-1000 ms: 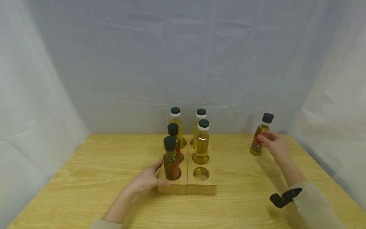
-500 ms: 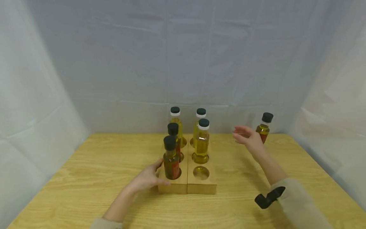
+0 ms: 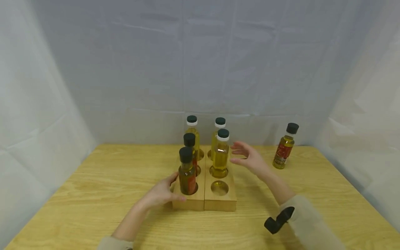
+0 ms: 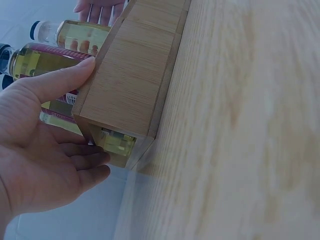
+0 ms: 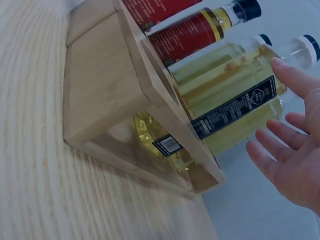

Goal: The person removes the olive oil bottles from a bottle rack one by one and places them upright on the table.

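A wooden rack in two joined blocks (image 3: 220, 205) holds several oil bottles in round holes. My left hand (image 3: 160, 194) rests at its front left corner, thumb on the front edge, fingers loosely bent by the left side. Closest to it stands a dark-capped bottle with a red label (image 3: 187, 182). My right hand (image 3: 250, 161) is open, holding nothing, with fingers spread just right of a green-capped, clear oil bottle (image 3: 221, 156). In the right wrist view that bottle's black label (image 5: 235, 110) faces the hand; fingers and bottle appear apart.
Another black-capped, red-labelled bottle (image 3: 282, 152) stands upright on the wooden table (image 3: 103, 180) at the right. A round hole (image 3: 219, 188) shows in the rack's front right. White sheeting (image 3: 200, 69) hangs behind and at both sides.
My right hand has let go of the red-labelled bottle at the far right and moved left to the rack. That bottle now stands upright. The left hand has stayed put.
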A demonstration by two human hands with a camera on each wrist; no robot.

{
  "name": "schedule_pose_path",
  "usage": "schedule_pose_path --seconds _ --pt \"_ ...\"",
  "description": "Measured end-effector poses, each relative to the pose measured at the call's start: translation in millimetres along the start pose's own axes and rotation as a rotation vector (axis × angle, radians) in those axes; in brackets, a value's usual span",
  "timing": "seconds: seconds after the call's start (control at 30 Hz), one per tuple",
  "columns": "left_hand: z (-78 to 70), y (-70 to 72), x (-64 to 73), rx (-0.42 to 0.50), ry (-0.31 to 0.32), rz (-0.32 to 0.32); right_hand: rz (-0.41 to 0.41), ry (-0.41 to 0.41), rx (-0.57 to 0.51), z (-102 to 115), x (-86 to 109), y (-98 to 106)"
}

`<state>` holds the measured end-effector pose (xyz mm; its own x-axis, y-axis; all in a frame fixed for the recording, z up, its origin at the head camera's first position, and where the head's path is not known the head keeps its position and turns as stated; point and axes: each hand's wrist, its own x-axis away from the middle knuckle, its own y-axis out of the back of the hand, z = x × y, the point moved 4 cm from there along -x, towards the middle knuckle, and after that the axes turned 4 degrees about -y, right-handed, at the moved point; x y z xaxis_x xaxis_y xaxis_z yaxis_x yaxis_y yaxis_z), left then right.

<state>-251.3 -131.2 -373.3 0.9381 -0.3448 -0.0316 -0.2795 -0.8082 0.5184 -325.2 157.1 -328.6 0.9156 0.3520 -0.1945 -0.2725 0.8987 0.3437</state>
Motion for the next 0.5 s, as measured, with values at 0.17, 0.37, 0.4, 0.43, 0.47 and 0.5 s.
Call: schedule_pose_path --seconds 0.17,0.37,0.4,0.43,0.47,0.5 --pt "-2.4 1.2 -1.5 -0.008 -0.007 0.004 0.028 -0.002 0.001 2.1 -1.5 -11.6" --pt "-2.4 1.5 -1.1 0.004 -0.002 0.005 0.033 -0.021 0.006 1.3 -2.5 -23.1" --pt "-2.2 1.4 -0.7 0.006 -0.002 0.006 0.029 -0.024 0.005 1.0 -2.8 -25.1" --pt "-1.8 1.2 -0.3 0.008 0.001 0.005 0.021 -0.024 0.005 0.8 -3.1 -27.1" --pt "-1.4 1.0 0.2 0.009 0.000 0.006 0.014 -0.025 0.008 0.2 -3.2 -29.2" --pt "-1.2 0.9 0.7 0.007 -0.003 0.007 0.004 -0.028 0.008 -0.4 -3.3 -31.3"
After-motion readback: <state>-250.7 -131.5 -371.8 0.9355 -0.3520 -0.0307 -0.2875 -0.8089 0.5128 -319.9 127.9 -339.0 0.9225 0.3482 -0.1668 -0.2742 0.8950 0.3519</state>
